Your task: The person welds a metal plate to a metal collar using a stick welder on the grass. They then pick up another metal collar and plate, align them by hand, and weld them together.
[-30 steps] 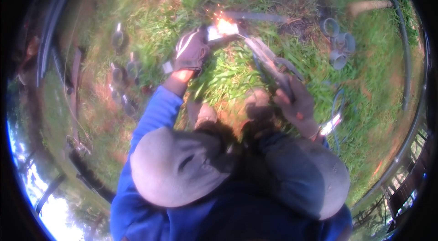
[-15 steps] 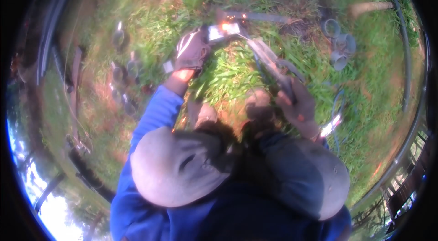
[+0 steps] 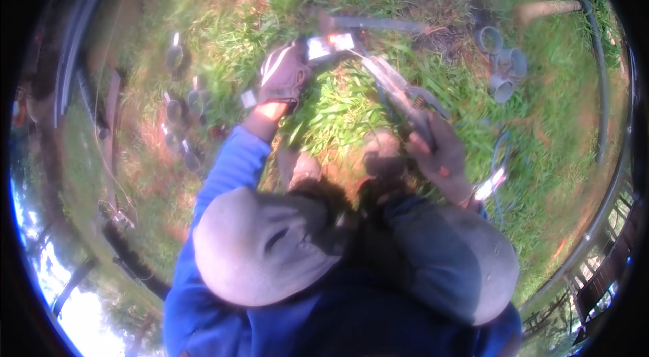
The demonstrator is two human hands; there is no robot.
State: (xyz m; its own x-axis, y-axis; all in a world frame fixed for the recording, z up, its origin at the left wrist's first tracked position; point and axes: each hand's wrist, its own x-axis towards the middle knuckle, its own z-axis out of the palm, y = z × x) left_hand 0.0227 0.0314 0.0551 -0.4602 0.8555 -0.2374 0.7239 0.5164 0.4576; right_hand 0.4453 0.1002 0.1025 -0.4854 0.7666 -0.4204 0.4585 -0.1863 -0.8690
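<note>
My left hand, in a dark glove with pale stripes, closes round the near end of a short, brightly lit metal piece above the grass. At its right end there is an orange glow. My right hand is wrapped round the handle of a long metal torch, which has a curved lever along its side. The torch slants up and left, its thin tip at the glowing end of the piece; whether they touch I cannot tell. Glare hides the piece's exact shape.
Short pipe rings stand on the grass at right, and several more pipe pieces lie at left. A grey bar lies beyond the work. Blue hose runs beside my right hand. My boots are close below.
The sparks around the torch tip have faded to a smaller orange glow. Both hands, the metal piece and the torch are in nearly the same place.
</note>
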